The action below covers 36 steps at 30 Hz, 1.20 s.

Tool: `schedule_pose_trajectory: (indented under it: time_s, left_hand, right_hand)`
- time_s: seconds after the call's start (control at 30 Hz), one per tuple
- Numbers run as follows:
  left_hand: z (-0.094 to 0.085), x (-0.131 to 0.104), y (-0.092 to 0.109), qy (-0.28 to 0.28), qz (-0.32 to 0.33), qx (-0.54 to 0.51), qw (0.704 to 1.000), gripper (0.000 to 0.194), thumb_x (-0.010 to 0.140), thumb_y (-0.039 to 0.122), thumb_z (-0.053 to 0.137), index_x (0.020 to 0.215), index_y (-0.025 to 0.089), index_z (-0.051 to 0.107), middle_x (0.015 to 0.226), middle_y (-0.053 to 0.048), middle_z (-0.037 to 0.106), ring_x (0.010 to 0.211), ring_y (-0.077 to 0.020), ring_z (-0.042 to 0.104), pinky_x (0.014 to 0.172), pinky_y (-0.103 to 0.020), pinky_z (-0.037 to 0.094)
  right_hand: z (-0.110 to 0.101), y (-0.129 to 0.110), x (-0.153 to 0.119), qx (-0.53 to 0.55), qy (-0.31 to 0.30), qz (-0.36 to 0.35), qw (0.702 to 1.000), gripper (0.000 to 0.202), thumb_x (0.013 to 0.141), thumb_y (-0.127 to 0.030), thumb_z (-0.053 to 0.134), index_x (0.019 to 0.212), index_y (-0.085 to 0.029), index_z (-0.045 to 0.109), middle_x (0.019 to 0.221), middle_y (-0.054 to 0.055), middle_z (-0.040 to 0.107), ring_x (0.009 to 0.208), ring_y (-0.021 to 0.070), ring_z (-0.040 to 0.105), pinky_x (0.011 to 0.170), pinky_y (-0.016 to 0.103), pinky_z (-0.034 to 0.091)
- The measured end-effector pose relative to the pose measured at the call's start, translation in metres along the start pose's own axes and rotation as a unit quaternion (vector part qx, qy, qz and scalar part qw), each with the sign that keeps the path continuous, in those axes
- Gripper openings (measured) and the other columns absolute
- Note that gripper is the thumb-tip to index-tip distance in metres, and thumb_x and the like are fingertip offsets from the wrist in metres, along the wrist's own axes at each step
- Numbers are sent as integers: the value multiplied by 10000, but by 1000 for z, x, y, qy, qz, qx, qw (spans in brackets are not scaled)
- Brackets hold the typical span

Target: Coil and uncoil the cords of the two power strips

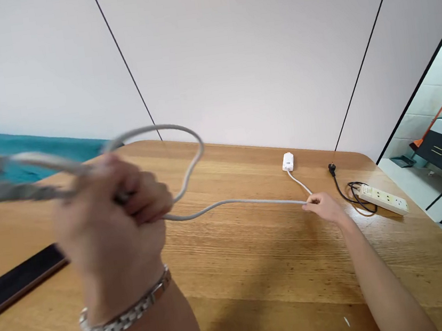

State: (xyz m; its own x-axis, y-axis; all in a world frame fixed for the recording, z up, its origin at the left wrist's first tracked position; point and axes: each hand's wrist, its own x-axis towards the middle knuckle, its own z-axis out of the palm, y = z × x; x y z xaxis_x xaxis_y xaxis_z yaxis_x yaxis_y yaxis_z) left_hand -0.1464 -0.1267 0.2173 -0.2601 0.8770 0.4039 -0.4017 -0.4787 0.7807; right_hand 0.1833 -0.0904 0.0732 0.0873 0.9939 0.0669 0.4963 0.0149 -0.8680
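Note:
My left hand, blurred and close to the camera, is a fist wrapped round a light grey cable. One loop of it arches above the fist, and thick blurred grey strands stick out to the left. From the fist the cable runs slightly slack over the wooden table to my right hand. That hand pinches it between thumb and fingertips, low over the tabletop. Beyond the pinch, the cable's short end leads to a small white box-shaped piece, lying near the table's far edge. A metal-link band circles my left wrist.
A white power strip with a black cord and black plug lies on the right of the wooden table. A dark flat object lies at left. White wall panels stand behind. An orange-handled broom shows through the doorway.

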Motion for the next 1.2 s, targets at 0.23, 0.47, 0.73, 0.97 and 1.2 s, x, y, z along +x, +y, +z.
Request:
schedule_pose_trajectory:
  time_s: [0.23, 0.47, 0.73, 0.97, 1.2]
  left_hand:
    - [57, -8, -54, -198, -139, 85, 967, 435, 736, 368, 694, 553, 190, 342, 453, 90, 243, 384, -22, 161, 357, -149, 106]
    - [93, -28, -121, -140, -245, 4, 959, 485, 770, 423, 678, 571, 207, 292, 436, 112, 215, 352, -14, 133, 340, -150, 104]
    - [97, -38, -143, -139, -320, -50, 936, 443, 734, 412, 750, 572, 182, 408, 462, 67, 351, 392, -43, 316, 372, -179, 233]
    - [88, -13, -107, -182, -348, -109, 913, 441, 842, 381, 659, 557, 168, 398, 486, 47, 410, 405, -46, 386, 385, -156, 310]
    - [43, 8, -39, -129, -284, -290, 905, 398, 998, 317, 399, 623, 188, 361, 424, 96, 304, 274, -12, 186, 325, -143, 268]
  right_hand:
    - [3, -26, -2, 145, 166, 51, 974, 311, 688, -462, 544, 536, -233, 399, 433, -84, 323, 381, 82, 303, 400, 233, 234]
    - [17, -67, -25, 256, 167, -77, 949, 231, 774, -437, 523, 750, -209, 495, 592, -62, 439, 447, 80, 376, 451, 226, 314]
    - [42, -89, -52, -65, 72, -215, 972, 217, 911, -360, 411, 744, -229, 456, 611, -20, 499, 541, 137, 446, 540, 263, 296]
    - [46, -72, -41, -114, -92, -236, 961, 464, 901, -491, 473, 558, -207, 343, 497, -61, 339, 479, 90, 299, 500, 252, 202]
    - [63, -29, -16, -243, -91, -248, 933, 264, 853, -276, 568, 604, -192, 538, 630, -5, 588, 664, 150, 519, 735, 291, 399]
